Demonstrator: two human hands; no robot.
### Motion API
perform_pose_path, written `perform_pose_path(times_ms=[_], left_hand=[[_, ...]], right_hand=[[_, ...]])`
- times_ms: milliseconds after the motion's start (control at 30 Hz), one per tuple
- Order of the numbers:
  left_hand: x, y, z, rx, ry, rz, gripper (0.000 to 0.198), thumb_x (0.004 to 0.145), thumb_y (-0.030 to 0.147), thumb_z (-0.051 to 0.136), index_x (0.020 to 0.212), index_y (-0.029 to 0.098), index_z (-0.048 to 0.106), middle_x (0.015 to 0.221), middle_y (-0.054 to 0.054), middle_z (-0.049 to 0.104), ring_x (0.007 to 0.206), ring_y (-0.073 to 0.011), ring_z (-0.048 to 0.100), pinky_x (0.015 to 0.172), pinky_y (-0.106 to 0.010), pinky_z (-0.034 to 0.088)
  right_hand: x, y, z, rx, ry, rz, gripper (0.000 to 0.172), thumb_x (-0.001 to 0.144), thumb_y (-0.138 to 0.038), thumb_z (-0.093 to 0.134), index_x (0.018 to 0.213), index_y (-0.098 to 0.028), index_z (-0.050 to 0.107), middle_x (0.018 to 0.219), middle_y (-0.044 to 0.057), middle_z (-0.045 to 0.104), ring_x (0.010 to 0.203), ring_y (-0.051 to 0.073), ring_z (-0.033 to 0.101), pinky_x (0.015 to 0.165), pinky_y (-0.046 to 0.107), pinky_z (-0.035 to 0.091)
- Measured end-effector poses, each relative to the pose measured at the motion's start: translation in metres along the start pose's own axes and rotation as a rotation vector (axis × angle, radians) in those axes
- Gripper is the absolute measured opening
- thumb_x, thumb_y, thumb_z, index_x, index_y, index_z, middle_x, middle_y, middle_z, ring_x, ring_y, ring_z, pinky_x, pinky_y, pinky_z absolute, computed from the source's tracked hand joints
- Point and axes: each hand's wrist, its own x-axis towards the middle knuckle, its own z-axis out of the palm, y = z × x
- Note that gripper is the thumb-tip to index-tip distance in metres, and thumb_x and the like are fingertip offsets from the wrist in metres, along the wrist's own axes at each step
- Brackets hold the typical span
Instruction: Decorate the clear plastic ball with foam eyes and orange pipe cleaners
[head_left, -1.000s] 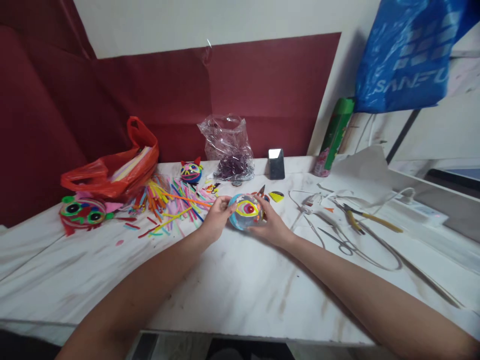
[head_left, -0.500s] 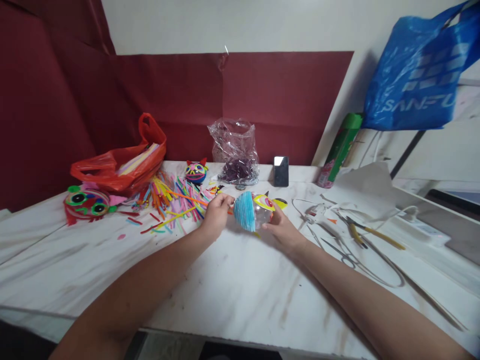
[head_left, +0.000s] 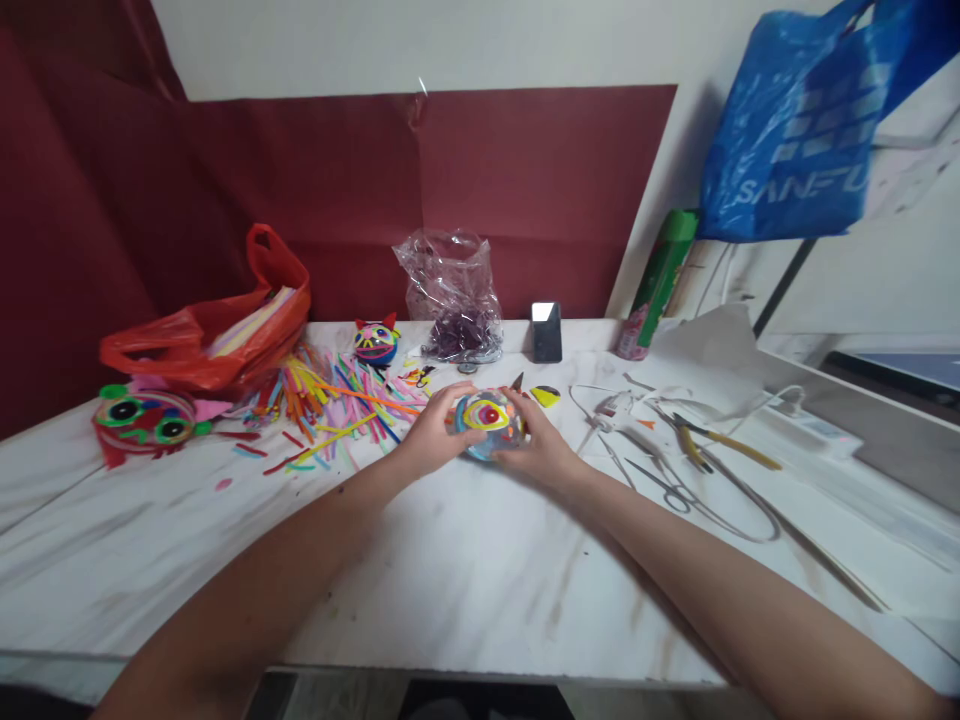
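Observation:
Between my two hands is a clear ball (head_left: 495, 448) partly covered in blue, with a yellow, white and red eye shape facing me. My left hand (head_left: 439, 430) closes round its left side, thumb across the front. On the right side, my right hand (head_left: 541, 440) grips it with thumb and fingers. Just behind my right hand lies a yellow and black piece (head_left: 545, 396). Left of my hands spreads a pile of coloured pipe cleaners (head_left: 352, 400), with a finished blue cat-faced ball (head_left: 376, 342) behind it.
A red plastic bag (head_left: 225, 335) and a green-eyed decorated figure (head_left: 146, 420) sit at left. Behind are a clear bag (head_left: 457, 310) and a phone (head_left: 546, 332). At right lie a glue gun (head_left: 619, 408), scissors (head_left: 664, 485), pliers (head_left: 694, 445) and a green can (head_left: 660, 280).
The ball has turned so its eye shape faces me and the blue side is mostly hidden. My left hand has moved onto the ball. The view has shifted slightly right.

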Motion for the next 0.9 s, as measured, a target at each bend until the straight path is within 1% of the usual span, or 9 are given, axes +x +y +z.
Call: perform_pose_path(times_ms=[167, 367, 467, 567, 633, 733, 767, 833, 900], left_hand=[[-0.005, -0.009, 0.011, -0.032, 0.016, -0.093, 0.046, 0.07, 0.028, 0.07, 0.113, 0.018, 0.056, 0.126, -0.011, 0.057, 0.12, -0.0248, 0.052, 0.105, -0.039, 0.039], [-0.004, -0.011, 0.015, -0.123, 0.049, -0.143, 0.038, 0.077, 0.036, 0.064, 0.111, 0.019, 0.057, 0.121, -0.008, 0.061, 0.114, -0.0225, 0.056, 0.1, -0.037, 0.043], [-0.004, -0.011, 0.015, -0.225, 0.044, -0.207, 0.041, 0.078, 0.04, 0.063, 0.112, 0.019, 0.056, 0.117, -0.008, 0.063, 0.109, -0.0217, 0.059, 0.094, -0.035, 0.047], [-0.005, -0.012, 0.015, -0.228, 0.044, -0.247, 0.043, 0.078, 0.042, 0.063, 0.113, 0.017, 0.055, 0.116, -0.009, 0.064, 0.108, -0.0218, 0.06, 0.094, -0.036, 0.047], [-0.004, -0.012, 0.014, -0.172, 0.049, -0.211, 0.042, 0.079, 0.042, 0.062, 0.113, 0.017, 0.057, 0.124, -0.011, 0.061, 0.115, -0.023, 0.058, 0.098, -0.038, 0.046], [-0.004, -0.009, 0.012, 0.019, 0.033, -0.043, 0.036, 0.079, 0.039, 0.062, 0.11, 0.02, 0.062, 0.139, -0.011, 0.051, 0.131, -0.024, 0.046, 0.11, -0.04, 0.036], [-0.004, -0.008, 0.012, 0.082, 0.01, 0.003, 0.034, 0.08, 0.038, 0.061, 0.109, 0.02, 0.064, 0.138, -0.011, 0.053, 0.132, -0.0241, 0.046, 0.112, -0.041, 0.033], [-0.003, -0.007, 0.011, 0.134, -0.026, 0.038, 0.036, 0.081, 0.038, 0.06, 0.111, 0.02, 0.063, 0.134, -0.011, 0.056, 0.129, -0.0247, 0.049, 0.112, -0.043, 0.034], [-0.002, -0.008, 0.011, 0.195, -0.038, 0.061, 0.044, 0.076, 0.037, 0.066, 0.116, 0.02, 0.06, 0.135, -0.011, 0.054, 0.13, -0.027, 0.048, 0.112, -0.045, 0.034]], right_hand=[[0.0, 0.001, 0.002, -0.122, -0.043, -0.089, 0.086, 0.062, -0.026, 0.077, 0.14, -0.024, 0.039, 0.134, 0.012, 0.05, 0.127, 0.029, 0.044, 0.107, 0.047, 0.036], [-0.002, -0.012, 0.004, -0.226, -0.01, -0.005, 0.089, 0.061, -0.03, 0.078, 0.14, -0.022, 0.039, 0.129, 0.014, 0.051, 0.124, 0.032, 0.045, 0.105, 0.048, 0.038], [-0.003, -0.021, 0.005, -0.276, 0.001, 0.037, 0.089, 0.062, -0.034, 0.079, 0.141, -0.02, 0.04, 0.129, 0.016, 0.05, 0.123, 0.034, 0.045, 0.103, 0.049, 0.039], [-0.002, -0.024, 0.003, -0.282, -0.016, 0.023, 0.089, 0.062, -0.037, 0.08, 0.14, -0.021, 0.041, 0.128, 0.017, 0.05, 0.122, 0.035, 0.044, 0.102, 0.05, 0.039], [0.0, -0.022, 0.001, -0.256, -0.029, 0.008, 0.088, 0.062, -0.038, 0.08, 0.14, -0.022, 0.041, 0.129, 0.016, 0.05, 0.124, 0.034, 0.043, 0.102, 0.05, 0.038], [0.001, -0.019, -0.001, -0.21, -0.067, -0.006, 0.088, 0.063, -0.036, 0.079, 0.14, -0.02, 0.041, 0.131, 0.016, 0.049, 0.126, 0.033, 0.043, 0.105, 0.049, 0.036], [0.002, -0.018, -0.001, -0.2, -0.083, -0.005, 0.088, 0.063, -0.036, 0.08, 0.14, -0.017, 0.041, 0.132, 0.018, 0.049, 0.126, 0.033, 0.044, 0.105, 0.048, 0.036], [0.004, -0.018, -0.002, -0.187, -0.108, 0.001, 0.089, 0.064, -0.036, 0.08, 0.14, -0.012, 0.04, 0.134, 0.021, 0.049, 0.126, 0.032, 0.045, 0.106, 0.046, 0.036], [0.008, -0.02, -0.005, -0.175, -0.132, -0.01, 0.088, 0.066, -0.04, 0.079, 0.14, -0.013, 0.041, 0.136, 0.02, 0.048, 0.128, 0.032, 0.044, 0.106, 0.046, 0.036]])
